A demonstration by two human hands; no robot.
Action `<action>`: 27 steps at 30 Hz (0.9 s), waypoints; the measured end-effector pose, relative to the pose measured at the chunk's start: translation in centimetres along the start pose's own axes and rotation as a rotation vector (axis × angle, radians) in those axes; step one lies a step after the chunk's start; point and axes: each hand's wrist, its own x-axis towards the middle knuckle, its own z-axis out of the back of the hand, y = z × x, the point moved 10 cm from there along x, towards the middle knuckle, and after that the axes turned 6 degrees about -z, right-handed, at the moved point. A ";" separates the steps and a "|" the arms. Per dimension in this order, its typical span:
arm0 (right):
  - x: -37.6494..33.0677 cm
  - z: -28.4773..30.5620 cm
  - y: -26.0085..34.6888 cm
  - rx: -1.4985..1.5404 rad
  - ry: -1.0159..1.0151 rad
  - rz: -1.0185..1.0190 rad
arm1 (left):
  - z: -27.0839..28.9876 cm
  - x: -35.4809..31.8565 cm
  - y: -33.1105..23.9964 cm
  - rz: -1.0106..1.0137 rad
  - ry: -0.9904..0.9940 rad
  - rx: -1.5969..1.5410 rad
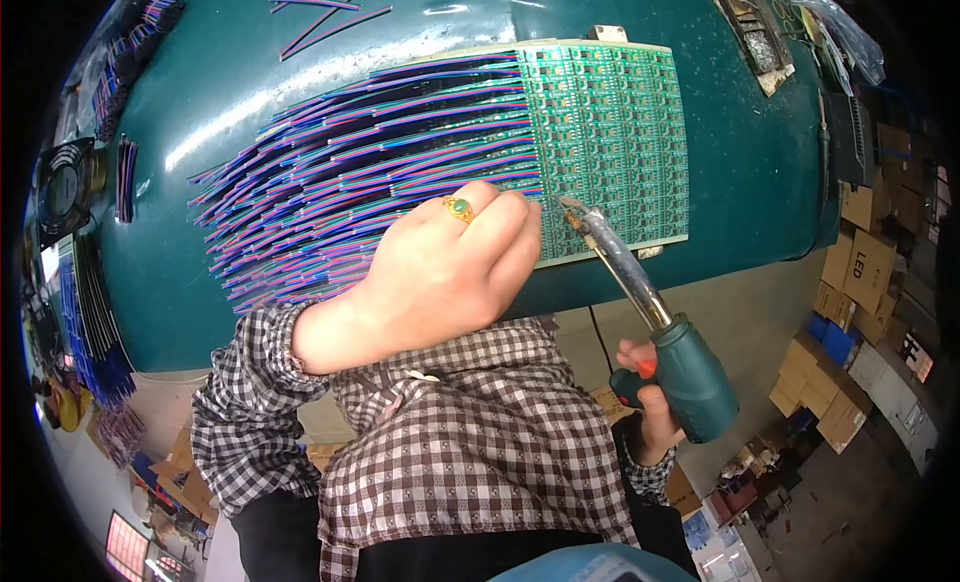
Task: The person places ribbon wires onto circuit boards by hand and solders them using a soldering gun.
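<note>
At the right of the head view, a brown rectangular cardboard box (872,274), stacked among others beyond the glossy green tabletop (745,182), bears one short word in large, dark capital letters on its visible side. The lettering is tilted and is the clearest print in sight. Lower in the same pile, a tan cardboard box (841,422) has small dark marks on one side, too small to read. On the tabletop, the flat rectangular panel of green printed circuit boards (620,132) shows rows of fine pale markings; whether these are characters or component outlines cannot be told.
</note>
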 end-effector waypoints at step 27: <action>0.0 0.4 -0.9 0.005 0.029 0.051 | -0.6 -0.1 0.4 0.070 0.110 -0.034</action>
